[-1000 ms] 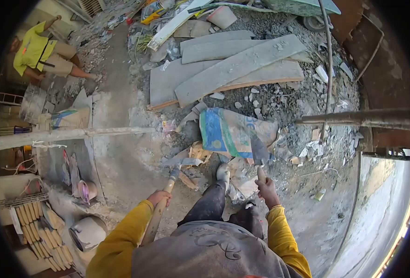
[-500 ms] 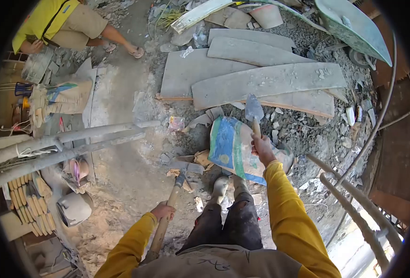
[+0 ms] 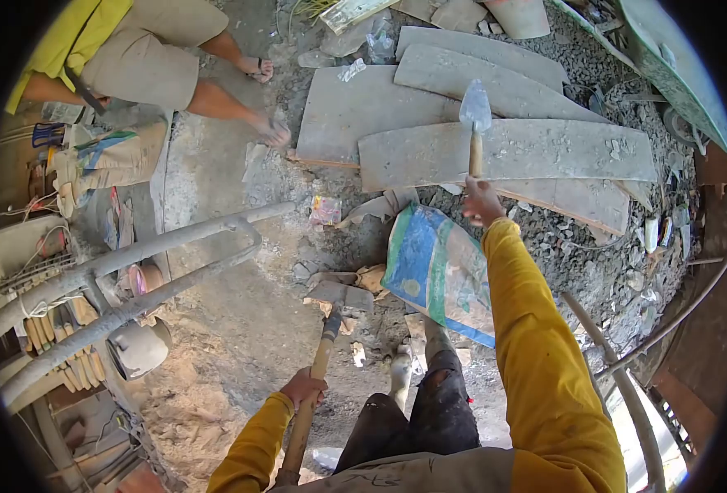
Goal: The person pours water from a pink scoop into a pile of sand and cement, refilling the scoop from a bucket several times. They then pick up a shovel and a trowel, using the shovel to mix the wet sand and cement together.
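Head view: the right hand [image 3: 482,200] is stretched forward at arm's length, its grip closed around the wooden handle of a trowel [image 3: 475,111], blade up over the grey boards [image 3: 503,152]. The left hand [image 3: 306,386] is clamped on the shaft of a hammer [image 3: 330,316], head low near the rubble. Best to keep both wrists firm and the hammer close to the body, clear of the railing [image 3: 133,263] and the cement sack [image 3: 437,267].
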Available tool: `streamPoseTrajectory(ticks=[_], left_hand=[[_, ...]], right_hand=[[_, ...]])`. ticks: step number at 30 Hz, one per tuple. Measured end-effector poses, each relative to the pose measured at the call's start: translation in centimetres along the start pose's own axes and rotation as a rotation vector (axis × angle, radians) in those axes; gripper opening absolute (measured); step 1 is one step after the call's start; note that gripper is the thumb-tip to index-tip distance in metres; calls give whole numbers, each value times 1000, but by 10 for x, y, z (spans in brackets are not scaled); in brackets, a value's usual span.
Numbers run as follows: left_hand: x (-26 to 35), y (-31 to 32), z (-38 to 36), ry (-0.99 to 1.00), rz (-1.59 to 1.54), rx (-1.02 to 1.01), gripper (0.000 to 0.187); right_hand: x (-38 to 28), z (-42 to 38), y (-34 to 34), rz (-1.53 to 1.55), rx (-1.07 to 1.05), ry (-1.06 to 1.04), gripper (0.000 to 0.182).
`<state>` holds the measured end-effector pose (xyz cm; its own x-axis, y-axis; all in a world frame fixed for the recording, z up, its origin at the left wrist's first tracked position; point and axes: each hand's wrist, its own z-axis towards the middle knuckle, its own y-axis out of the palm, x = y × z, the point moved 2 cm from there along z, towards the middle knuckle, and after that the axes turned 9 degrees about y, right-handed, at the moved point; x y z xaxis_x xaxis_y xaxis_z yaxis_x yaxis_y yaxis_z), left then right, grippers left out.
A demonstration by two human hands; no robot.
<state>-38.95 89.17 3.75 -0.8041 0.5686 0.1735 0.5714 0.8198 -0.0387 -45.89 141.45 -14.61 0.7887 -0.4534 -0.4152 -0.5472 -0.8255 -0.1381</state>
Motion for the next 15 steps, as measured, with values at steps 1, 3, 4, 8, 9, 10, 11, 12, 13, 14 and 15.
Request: streamPoseTrajectory(ticks=[1,3,4,8,9,10,11,12,13,14,15], left_hand=[[-2,-2,2,-14,-3,-13,34],[-5,-6,5,-16,-7,-28,42],[-8,-9,7,-15,-14,-43,42],[-15,-16,5,-8,3,-50,42],[-22,-20,7,1,5,-53,42],[-31,-25,10,12,4,-71,42],[-38,-29,13,27,5,-91,41],[-45,-33,13,48,10,-97,41],[-53,-36,13,81,12,-100,34],[-62,-40,12,116,13,-105,27],[-75,-45,13,144,18,-114,27]], right_hand=[[27,6,1,-136,-43,-55,48],[91,-4,10,-264,-104,-97,45],[129,-19,15,-205,-111,-32,44],[293,-58,8,-246,-143,79,38],[346,-57,2,-240,-53,-28,37],[379,-73,-10,-230,-6,-4,37],[398,-90,-17,-217,44,17,37],[414,-107,-22,-165,63,78,37],[420,-127,-27,-111,81,137,38],[423,-143,-32,-103,94,113,38],[424,-162,-34,-106,104,131,36]])
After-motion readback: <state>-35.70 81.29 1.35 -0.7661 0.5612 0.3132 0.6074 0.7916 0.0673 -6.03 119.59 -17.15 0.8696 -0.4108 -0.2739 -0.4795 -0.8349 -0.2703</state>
